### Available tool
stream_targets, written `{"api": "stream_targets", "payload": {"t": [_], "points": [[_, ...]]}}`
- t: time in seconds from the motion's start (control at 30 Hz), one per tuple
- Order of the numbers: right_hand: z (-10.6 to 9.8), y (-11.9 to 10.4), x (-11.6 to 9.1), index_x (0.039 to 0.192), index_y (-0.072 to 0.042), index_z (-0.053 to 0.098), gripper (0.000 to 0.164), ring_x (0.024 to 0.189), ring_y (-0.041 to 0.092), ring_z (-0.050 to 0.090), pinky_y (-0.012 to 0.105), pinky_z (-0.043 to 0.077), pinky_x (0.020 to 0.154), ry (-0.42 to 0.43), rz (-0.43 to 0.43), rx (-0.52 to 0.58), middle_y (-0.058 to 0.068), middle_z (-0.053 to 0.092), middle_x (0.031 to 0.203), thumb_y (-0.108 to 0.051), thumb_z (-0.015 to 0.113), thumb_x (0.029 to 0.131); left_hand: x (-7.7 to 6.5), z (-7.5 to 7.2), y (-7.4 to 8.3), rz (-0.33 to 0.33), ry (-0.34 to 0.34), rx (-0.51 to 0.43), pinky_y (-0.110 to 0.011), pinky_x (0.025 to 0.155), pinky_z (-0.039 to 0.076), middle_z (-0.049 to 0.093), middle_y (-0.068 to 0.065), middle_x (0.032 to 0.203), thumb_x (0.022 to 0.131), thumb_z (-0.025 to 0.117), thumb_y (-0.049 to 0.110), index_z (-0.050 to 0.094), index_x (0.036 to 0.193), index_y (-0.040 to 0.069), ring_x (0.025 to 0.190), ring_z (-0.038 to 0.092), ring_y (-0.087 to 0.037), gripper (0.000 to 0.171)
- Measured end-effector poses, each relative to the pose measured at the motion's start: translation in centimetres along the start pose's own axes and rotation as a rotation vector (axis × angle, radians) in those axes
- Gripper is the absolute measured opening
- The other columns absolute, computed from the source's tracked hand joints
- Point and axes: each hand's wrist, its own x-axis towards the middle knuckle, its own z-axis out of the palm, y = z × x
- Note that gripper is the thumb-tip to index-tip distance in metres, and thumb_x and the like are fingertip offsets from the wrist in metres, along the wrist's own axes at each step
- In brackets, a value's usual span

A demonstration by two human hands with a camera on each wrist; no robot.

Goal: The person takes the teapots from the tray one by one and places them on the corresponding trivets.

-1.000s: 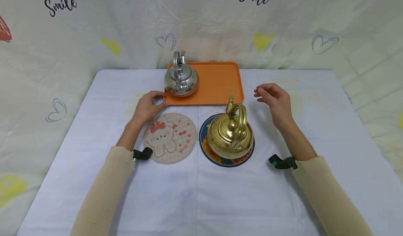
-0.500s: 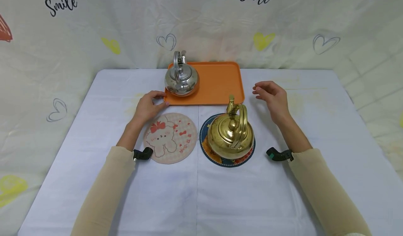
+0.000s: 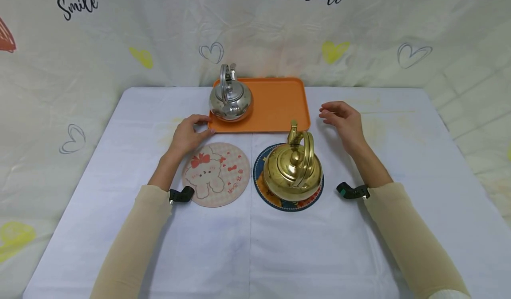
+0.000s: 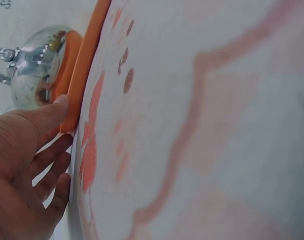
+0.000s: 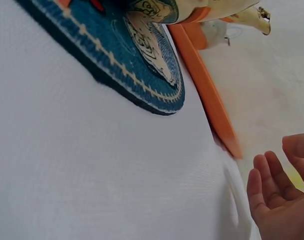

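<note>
In the head view my left hand (image 3: 187, 135) holds the near left corner of an orange tray (image 3: 277, 106), thumb at the front rim and a finger at the left side. The left wrist view shows the thumb (image 4: 61, 102) against the rim. A silver kettle (image 3: 231, 101) stands upright on the tray's left part, just beyond that hand. My right hand (image 3: 345, 123) hovers to the right of the tray, fingers loosely bent, with nothing in it. To its lower left a gold kettle (image 3: 291, 170) sits on a round blue patterned mat (image 3: 259, 186).
A round pink mat with a rabbit picture (image 3: 215, 175) lies in front of the tray, left of the blue mat. White cloth (image 3: 249, 254) covers the table. Behind its back edge hangs a pale printed curtain (image 3: 263, 24).
My right hand has drifted slightly left and away from me, toward the tray's right side. The left hand, tray and both kettles have stayed put.
</note>
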Motion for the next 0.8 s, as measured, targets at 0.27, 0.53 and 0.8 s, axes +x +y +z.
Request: {"api": "stream_targets", "payload": {"t": [0.27, 0.53, 0.8], "points": [[0.3, 0.6, 1.0, 0.125, 0.008, 0.066, 0.031, 0.09, 0.007, 0.073, 0.018, 0.06, 0.077, 0.003, 0.041, -0.122, -0.005, 0.075, 0.101, -0.005, 0.07, 0.097, 0.0, 0.0, 0.0, -0.005, -0.003, -0.002, -0.051, 0.121, 0.041, 0.058, -0.012, 0.15, 0.099, 0.073, 0.031, 0.063, 0.14, 0.012, 0.142, 0.05, -0.032, 0.046], [0.7, 1.4, 2.1, 0.129, 0.005, 0.065, 0.034, 0.094, 0.007, 0.072, 0.019, 0.061, 0.079, -0.024, 0.059, -0.261, -0.004, 0.07, 0.11, -0.009, 0.07, 0.098, 0.1, 0.0, 0.0, -0.006, -0.001, -0.005, -0.051, 0.121, 0.041, 0.058, -0.013, 0.15, 0.099, 0.072, 0.031, 0.063, 0.141, 0.012, 0.142, 0.05, -0.032, 0.047], [1.2, 1.2, 2.7, 0.133, 0.003, 0.064, 0.036, 0.09, -0.002, 0.067, 0.014, 0.058, 0.076, -0.076, 0.051, -0.413, 0.014, 0.067, 0.123, -0.012, 0.066, 0.101, 0.1, 0.0, 0.0, -0.007, 0.0, -0.014, -0.051, 0.121, 0.041, 0.058, -0.012, 0.149, 0.099, 0.073, 0.031, 0.063, 0.139, 0.013, 0.141, 0.05, -0.031, 0.045]]}}
